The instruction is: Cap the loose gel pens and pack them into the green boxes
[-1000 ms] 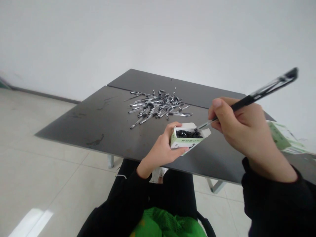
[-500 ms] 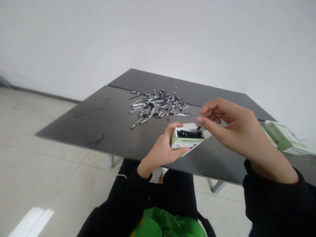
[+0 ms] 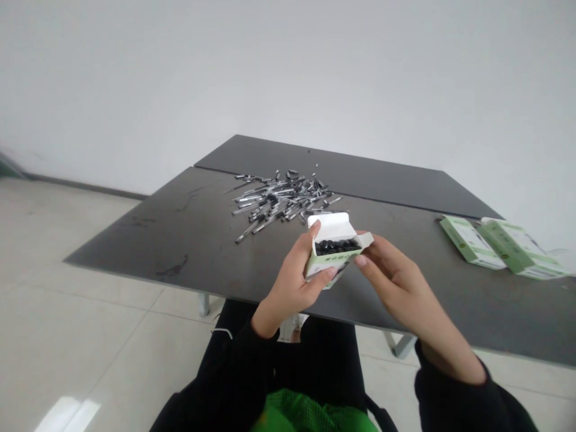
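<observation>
My left hand [image 3: 294,279] grips a small white and green pen box [image 3: 320,264] by its left side, thumb across the front. The box tilts toward me with its lid flap [image 3: 333,225] raised, and black pen ends [image 3: 337,246] fill the opening in rows. At the box's right side is my right hand [image 3: 398,279], its thumb at the front corner and its fingers partly hidden behind the side flap [image 3: 366,240]. Beyond the box, a loose heap of clear and black pens [image 3: 281,201] lies on the dark table [image 3: 180,210].
Two more green and white boxes [image 3: 472,242] [image 3: 517,249] lie side by side at the table's right. A seam crosses the tabletop behind the pens. Tiny dark bits lie farther back, near the white wall [image 3: 288,72].
My right hand has come down and left from above the opening to the box's right side. The lid flap now stands higher, and the opening shows more clearly. My left hand keeps its grip.
</observation>
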The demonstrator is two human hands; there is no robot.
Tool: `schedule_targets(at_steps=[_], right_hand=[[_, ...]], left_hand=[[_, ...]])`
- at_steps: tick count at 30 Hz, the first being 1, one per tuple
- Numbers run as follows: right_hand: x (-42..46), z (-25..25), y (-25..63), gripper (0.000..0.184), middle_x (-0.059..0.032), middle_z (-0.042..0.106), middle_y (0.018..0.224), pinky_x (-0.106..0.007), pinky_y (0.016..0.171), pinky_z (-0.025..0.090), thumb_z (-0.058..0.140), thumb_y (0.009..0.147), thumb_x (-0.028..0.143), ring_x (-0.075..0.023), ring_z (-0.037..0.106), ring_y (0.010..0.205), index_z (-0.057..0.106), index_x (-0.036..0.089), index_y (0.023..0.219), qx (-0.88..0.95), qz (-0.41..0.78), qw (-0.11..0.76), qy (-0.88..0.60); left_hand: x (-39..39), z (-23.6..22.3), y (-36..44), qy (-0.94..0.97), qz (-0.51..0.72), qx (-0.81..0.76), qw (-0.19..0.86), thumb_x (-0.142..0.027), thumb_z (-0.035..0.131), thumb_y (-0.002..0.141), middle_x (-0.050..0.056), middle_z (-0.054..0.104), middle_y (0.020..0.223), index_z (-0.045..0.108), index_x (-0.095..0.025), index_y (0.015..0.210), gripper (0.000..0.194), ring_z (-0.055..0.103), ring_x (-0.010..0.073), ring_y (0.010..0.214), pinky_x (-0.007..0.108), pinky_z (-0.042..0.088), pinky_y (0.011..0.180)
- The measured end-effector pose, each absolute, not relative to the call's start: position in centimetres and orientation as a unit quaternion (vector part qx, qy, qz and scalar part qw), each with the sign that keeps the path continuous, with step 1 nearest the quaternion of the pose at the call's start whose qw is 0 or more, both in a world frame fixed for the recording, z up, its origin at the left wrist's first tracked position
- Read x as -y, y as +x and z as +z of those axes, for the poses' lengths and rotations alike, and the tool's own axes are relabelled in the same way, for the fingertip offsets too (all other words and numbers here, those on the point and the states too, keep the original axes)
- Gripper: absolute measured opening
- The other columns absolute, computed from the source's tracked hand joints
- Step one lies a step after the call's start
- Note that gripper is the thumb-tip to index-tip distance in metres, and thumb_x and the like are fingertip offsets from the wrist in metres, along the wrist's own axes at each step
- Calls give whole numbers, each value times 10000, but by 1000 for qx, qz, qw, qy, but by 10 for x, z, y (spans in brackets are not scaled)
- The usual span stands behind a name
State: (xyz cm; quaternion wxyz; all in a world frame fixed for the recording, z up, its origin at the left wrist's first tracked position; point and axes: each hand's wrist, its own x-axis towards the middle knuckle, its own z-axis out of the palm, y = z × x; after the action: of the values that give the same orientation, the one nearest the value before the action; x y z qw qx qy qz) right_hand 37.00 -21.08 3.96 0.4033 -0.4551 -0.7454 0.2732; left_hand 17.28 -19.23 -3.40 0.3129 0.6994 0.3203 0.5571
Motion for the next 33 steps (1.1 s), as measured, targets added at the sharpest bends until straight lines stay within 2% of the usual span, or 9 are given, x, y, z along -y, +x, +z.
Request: schedule_targets(at_steps=[4, 9, 16, 18, 21, 23, 27, 30, 33], right_hand=[[215, 17, 353, 513, -136, 607, 1409, -464, 1030, 528, 572, 998, 366, -271, 644, 1177, 471, 272, 1493, 710, 237, 476, -462], [222, 17, 339, 436, -128, 607, 1275, -456, 1027, 513, 502, 1022, 303, -265, 607, 1165, 549, 266, 1454, 751, 163, 452, -452], [220, 21, 328, 398, -101, 627, 1228, -419, 991, 519, 398, 1065, 333, -243, 605, 1159, 605, 263, 1397, 727, 220, 483, -435], [217, 19, 325, 429, -98, 635, 1292, -427, 1011, 512, 416, 1060, 366, -251, 604, 1192, 545, 272, 1459, 699, 255, 504, -438], [209, 16, 321, 585, -95, 633, 1364, -434, 1012, 521, 456, 1042, 411, -254, 616, 1209, 324, 290, 1599, 634, 337, 545, -432], [199, 17, 319, 551, -94, 643, 1369, -434, 1026, 513, 461, 1035, 436, -259, 616, 1222, 402, 273, 1559, 608, 381, 558, -417], [182, 26, 319, 345, -79, 707, 1269, -415, 1035, 492, 525, 1010, 401, -252, 643, 1167, 683, 226, 1262, 595, 389, 579, -400], [178, 32, 321, 214, -46, 749, 1150, -380, 965, 514, 611, 958, 297, -227, 682, 1056, 742, 238, 1117, 611, 394, 571, -382], [182, 33, 322, 217, -23, 750, 1153, -360, 961, 510, 569, 982, 261, -206, 682, 1062, 750, 269, 1101, 636, 387, 561, -364]], left_hand=[[192, -33, 168, 725, 571, -314, 222, -360, 525, 1008, 115, 519, 1511, 380, -295, 1558, 572, 514, 285, 1372, 441, 412, 1155], [191, -25, 171, 694, 601, -343, 198, -353, 371, 1075, 117, 568, 1490, 406, -260, 1557, 492, 518, 247, 1386, 393, 412, 1153], [190, -20, 181, 654, 685, -319, 44, -169, 495, 1026, 64, 708, 1159, 644, -225, 1312, 328, 666, 161, 1063, 282, 529, 922], [190, -20, 181, 640, 692, -332, 39, -176, 496, 1024, 62, 701, 1106, 673, -209, 1211, 260, 659, 168, 1034, 296, 531, 902], [189, -20, 180, 635, 686, -350, 57, -212, 452, 1042, 68, 678, 1083, 657, -202, 1117, 219, 644, 183, 1044, 321, 524, 902], [188, -18, 179, 648, 670, -353, 80, -224, 419, 1053, 67, 665, 1069, 636, -204, 1084, 220, 635, 183, 1046, 322, 516, 903], [187, -11, 175, 672, 645, -348, 108, -240, 401, 1059, 68, 644, 1056, 618, -207, 1053, 219, 622, 187, 1044, 330, 509, 912], [187, -10, 173, 676, 641, -339, 129, -245, 414, 1056, 68, 643, 1076, 615, -212, 1076, 205, 622, 187, 1056, 333, 509, 933], [189, -17, 177, 665, 642, -343, 165, -273, 425, 1054, 92, 641, 1175, 535, -224, 1258, 237, 632, 198, 1116, 341, 520, 953]])
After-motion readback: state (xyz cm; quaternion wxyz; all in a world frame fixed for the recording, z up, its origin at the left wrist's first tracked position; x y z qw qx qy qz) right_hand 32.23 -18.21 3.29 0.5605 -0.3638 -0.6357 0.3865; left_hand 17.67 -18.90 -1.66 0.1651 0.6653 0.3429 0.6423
